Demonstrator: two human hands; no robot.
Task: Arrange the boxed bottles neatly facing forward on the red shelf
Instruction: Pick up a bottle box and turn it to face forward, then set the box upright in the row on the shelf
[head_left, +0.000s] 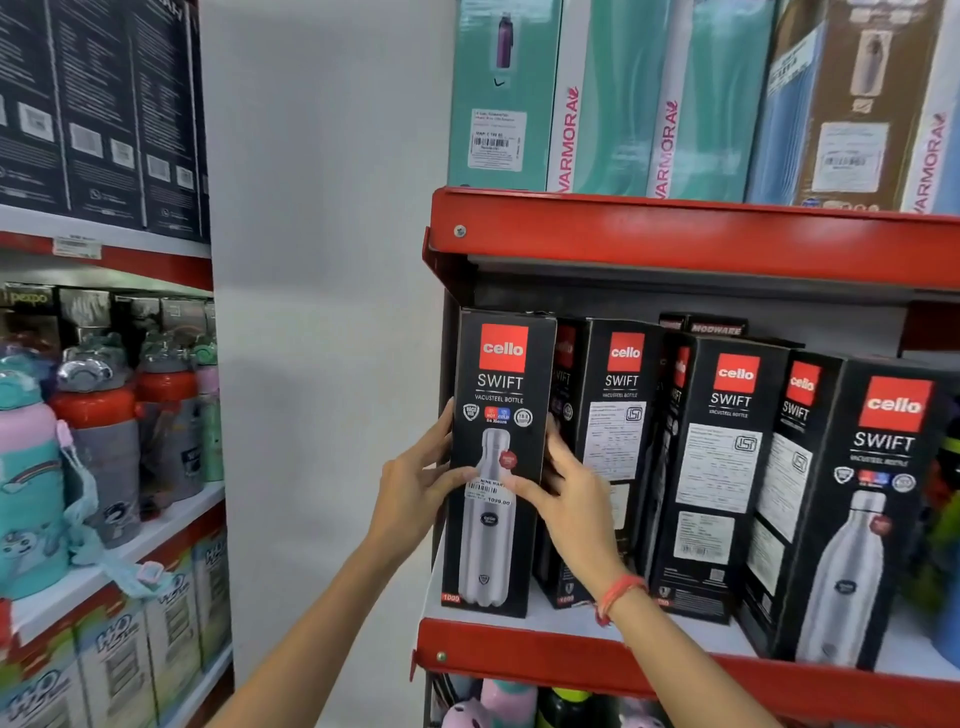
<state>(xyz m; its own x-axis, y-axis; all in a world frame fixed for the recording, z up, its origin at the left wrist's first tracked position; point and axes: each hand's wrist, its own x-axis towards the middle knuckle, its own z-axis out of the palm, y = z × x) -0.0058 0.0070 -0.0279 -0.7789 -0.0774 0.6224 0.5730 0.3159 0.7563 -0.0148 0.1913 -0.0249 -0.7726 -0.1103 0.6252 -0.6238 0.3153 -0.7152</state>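
A tall black Cello Swift bottle box stands upright at the left end of the red shelf, its front with the steel bottle picture facing me. My left hand grips its left edge and my right hand grips its right edge, thumbs on the front. To its right stand several more black Cello boxes: a second box and a third box are turned to show label panels, and the rightmost box faces forward.
The red shelf above carries teal Varmora boxes. A white wall lies left of the rack. Further left, another rack holds colourful kids' bottles and dark boxes. Bottles sit below the red shelf.
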